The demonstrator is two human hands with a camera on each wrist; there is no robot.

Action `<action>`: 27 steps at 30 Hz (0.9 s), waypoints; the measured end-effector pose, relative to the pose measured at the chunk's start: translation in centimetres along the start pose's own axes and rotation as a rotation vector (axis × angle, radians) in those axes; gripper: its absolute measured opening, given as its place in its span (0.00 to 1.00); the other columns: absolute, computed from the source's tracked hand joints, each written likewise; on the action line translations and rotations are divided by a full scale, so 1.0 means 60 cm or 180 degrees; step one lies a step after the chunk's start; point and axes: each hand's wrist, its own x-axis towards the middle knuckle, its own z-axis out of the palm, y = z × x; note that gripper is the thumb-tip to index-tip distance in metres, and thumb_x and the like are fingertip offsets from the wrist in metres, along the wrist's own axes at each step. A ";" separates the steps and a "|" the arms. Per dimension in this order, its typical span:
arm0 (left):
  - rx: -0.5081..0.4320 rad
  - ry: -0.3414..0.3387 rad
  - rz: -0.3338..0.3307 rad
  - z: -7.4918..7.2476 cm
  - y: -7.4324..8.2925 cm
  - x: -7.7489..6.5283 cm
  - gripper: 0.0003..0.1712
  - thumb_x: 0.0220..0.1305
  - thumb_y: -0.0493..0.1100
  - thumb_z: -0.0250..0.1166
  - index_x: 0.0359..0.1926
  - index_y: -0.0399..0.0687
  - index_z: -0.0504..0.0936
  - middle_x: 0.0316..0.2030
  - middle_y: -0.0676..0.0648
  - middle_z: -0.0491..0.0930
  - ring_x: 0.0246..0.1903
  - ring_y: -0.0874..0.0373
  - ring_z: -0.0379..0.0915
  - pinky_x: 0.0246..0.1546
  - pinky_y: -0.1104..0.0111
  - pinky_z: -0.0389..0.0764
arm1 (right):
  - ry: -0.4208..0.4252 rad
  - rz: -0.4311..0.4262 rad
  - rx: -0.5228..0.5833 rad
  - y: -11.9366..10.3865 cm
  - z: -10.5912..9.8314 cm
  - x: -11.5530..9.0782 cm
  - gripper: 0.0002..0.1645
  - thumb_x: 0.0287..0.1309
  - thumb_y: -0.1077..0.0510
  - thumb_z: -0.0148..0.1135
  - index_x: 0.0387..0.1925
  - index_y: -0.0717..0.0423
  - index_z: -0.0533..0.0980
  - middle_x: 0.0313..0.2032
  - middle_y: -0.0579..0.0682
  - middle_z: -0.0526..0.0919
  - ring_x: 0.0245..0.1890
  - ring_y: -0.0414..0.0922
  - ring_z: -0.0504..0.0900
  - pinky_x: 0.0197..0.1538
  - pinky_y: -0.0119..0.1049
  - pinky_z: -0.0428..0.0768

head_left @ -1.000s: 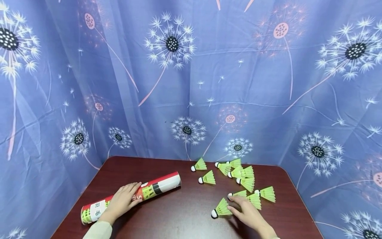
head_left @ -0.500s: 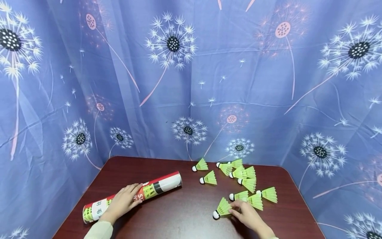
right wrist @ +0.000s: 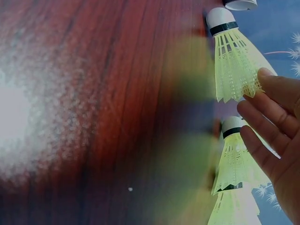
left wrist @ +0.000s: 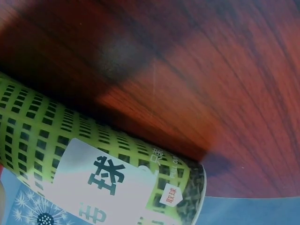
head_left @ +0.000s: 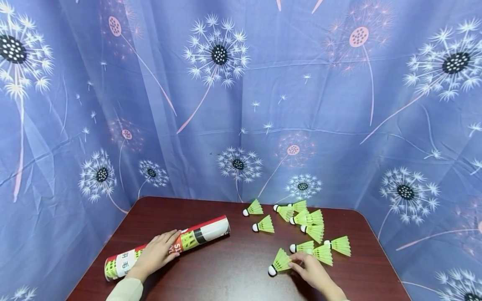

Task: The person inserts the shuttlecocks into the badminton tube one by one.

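My left hand (head_left: 157,253) lies across a shuttlecock tube (head_left: 206,232) at the table's left, holding it with the fingers over the top and the thumb on the near side. The tube has red, white and yellow-green printing and lies aslant. In the left wrist view one printed end of the tube (left wrist: 112,173) shows. My right hand (head_left: 310,269) pinches the feather skirt of a yellow-green shuttlecock (head_left: 280,263) between thumb and fingers. Its white cork points left and down, at or close to the tabletop. In the right wrist view this shuttlecock (right wrist: 229,61) shows at the fingertips.
Beside and behind my right hand lie three shuttlecocks (head_left: 339,246). Several more (head_left: 312,232) lie in a cluster farther back, and two others (head_left: 264,225) lie left of it. The dark red table (head_left: 226,276) ends at a blue dandelion-patterned curtain (head_left: 263,104).
My right fingers have closed on the skirt of the near shuttlecock, moving off the one behind it. My left hand and the tube hold their place.
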 end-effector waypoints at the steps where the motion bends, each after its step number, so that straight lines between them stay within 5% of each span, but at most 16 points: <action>1: -0.0002 -0.0018 0.0004 0.000 0.000 0.000 0.43 0.48 0.52 0.74 0.62 0.36 0.72 0.54 0.37 0.76 0.50 0.43 0.75 0.49 0.49 0.76 | 0.0001 -0.0008 -0.0005 0.001 0.000 0.000 0.04 0.56 0.61 0.66 0.34 0.57 0.82 0.36 0.52 0.85 0.36 0.34 0.80 0.33 0.32 0.80; 16: -0.0155 -0.0138 0.0372 0.017 -0.001 0.005 0.47 0.47 0.50 0.75 0.67 0.39 0.67 0.62 0.37 0.70 0.57 0.41 0.71 0.51 0.48 0.75 | 0.0240 -0.0213 0.0088 -0.007 0.007 0.000 0.03 0.56 0.64 0.66 0.34 0.58 0.82 0.33 0.50 0.85 0.35 0.33 0.79 0.31 0.31 0.80; 27: -0.0190 0.0012 0.0601 0.013 -0.003 0.012 0.46 0.45 0.46 0.76 0.65 0.35 0.70 0.60 0.36 0.72 0.54 0.40 0.74 0.49 0.49 0.77 | 0.0343 -0.0177 0.0328 -0.010 0.010 -0.001 0.03 0.55 0.65 0.66 0.33 0.58 0.84 0.34 0.52 0.85 0.36 0.33 0.80 0.30 0.30 0.81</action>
